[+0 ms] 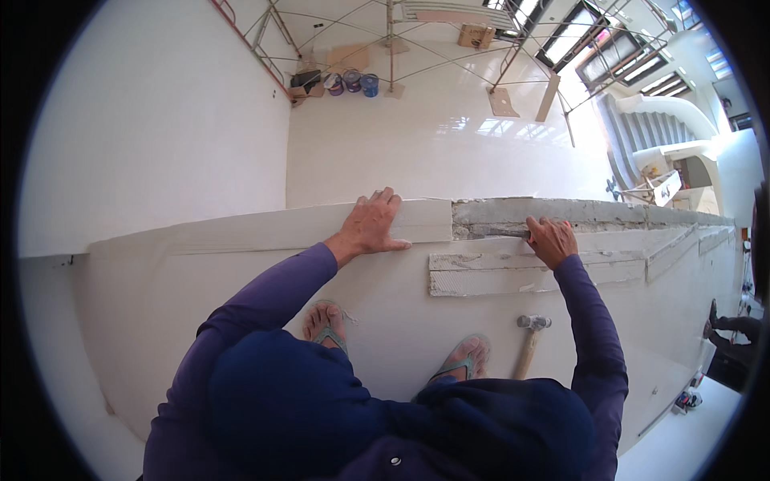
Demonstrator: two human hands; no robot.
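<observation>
Ledge (265, 228): left hand (373, 225) spread across top, likely bracing; right hand (553, 242) grips flat-bladed tool (501, 233), low, seemingly fitting ledge's rough channel (592, 228); hammer (528, 341) nearer wearer than ledge.

Long purple fabric sleeves (597, 337), navy-blue cloth garment (281, 401), white and grey around them.
Around the centre: a long white rectangular slab (265, 231), a rough masonry strip (553, 212) mottled in greys, a slim dark-grey metal tool (501, 232) and, lower, a long white board (481, 282) with a fine textured pattern. At lower right, a hammer (529, 343) with a tan wooden handle and grey metal head; at lower centre, flat grey-green thong sandals (453, 370). At upper left, round blue and purple buckets (369, 85) with white patches; at upper right, a grey staircase (654, 130).
</observation>
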